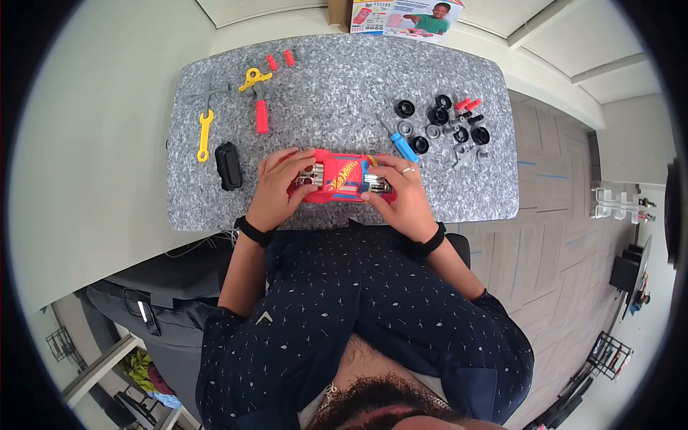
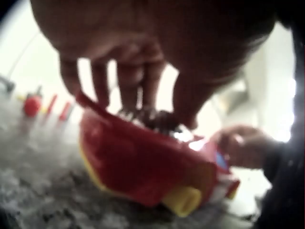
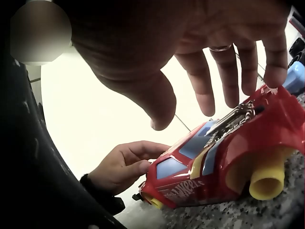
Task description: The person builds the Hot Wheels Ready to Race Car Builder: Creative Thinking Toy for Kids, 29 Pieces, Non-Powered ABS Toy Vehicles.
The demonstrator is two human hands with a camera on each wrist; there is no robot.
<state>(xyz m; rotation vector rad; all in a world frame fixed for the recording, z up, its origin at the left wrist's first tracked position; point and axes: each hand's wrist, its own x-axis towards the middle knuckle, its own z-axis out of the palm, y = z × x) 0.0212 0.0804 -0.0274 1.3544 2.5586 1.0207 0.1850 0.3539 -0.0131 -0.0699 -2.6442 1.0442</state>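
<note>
Right now the car [image 1: 342, 178] lies on the table [image 1: 322, 100] at its near edge, roof up and lengthwise between both hands, its red body under the fingers of each. The left hand [image 1: 279, 185] is at the left end, fingers on the far side and thumb on the near side of a silver engine [image 1: 310, 174], pinching it between them; the car sits below the palm, as the blurred left wrist view also shows. The right hand [image 1: 407, 193] arches over the other end, thumb spread well away from the fingers, which are fairly straight and reach down at the second engine [image 1: 376, 183]; in the right wrist view the thumb is clear of the car, and the outermost fingertip seems to meet the red body. A yellow tube [image 3: 268, 183] shows in a wheel arch on the near side.

Just beyond the right hand lies a blue screwdriver [image 1: 403, 147], with black wheels [image 1: 438, 115] and grey rings [image 1: 433, 132] farther off. Near the left hand rests a black case [image 1: 228, 166]; past it lie a yellow wrench [image 1: 205, 136] and a red-handled hammer [image 1: 261, 115]
</note>
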